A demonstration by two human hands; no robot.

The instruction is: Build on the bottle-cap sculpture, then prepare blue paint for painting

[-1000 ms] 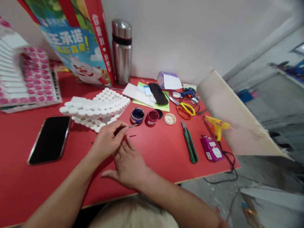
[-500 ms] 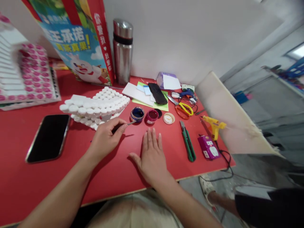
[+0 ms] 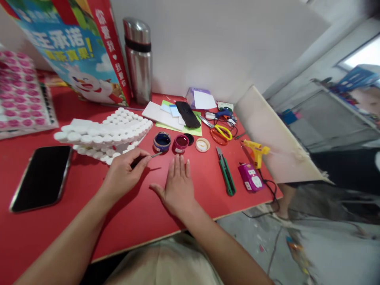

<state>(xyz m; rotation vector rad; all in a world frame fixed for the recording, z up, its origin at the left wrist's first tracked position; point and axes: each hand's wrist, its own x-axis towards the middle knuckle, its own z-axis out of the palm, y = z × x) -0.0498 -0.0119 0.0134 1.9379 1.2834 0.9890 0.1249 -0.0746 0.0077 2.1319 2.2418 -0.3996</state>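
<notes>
"What has just changed?"

"The right hand (image 3: pixel 179 186) is away from the left hand (image 3: pixel 126 170). A second ago it lay against the left one's fingers; now it rests palm down on the red table (image 3: pixel 139 221), fingers pointing to the far side and thumb spread left. It grips nothing."

"What does that mean for the work?"

"The left hand alone seems to control the tool, while the right looks free, perhaps serving as a support."

"And how is the left hand's grip?"

"It is pinched around a thin brush-like tool (image 3: pixel 156 154). The fingers hide most of the handle, so its full length can't be told. The slim grey end sticks out past the fingertips, pointing right and slightly to the far side."

"Where does that end lie?"

"Just by the near side of the blue paint jar (image 3: pixel 158 148), which stands uncapped beyond the left hand. Whether it touches the jar is unclear."

"What else is close?"

"The magenta paint jar (image 3: pixel 179 150) stands just right of the blue one, beyond the right hand's fingertips. To the far left of the left hand lies the white model of stacked round pieces (image 3: pixel 103 132)."
</notes>
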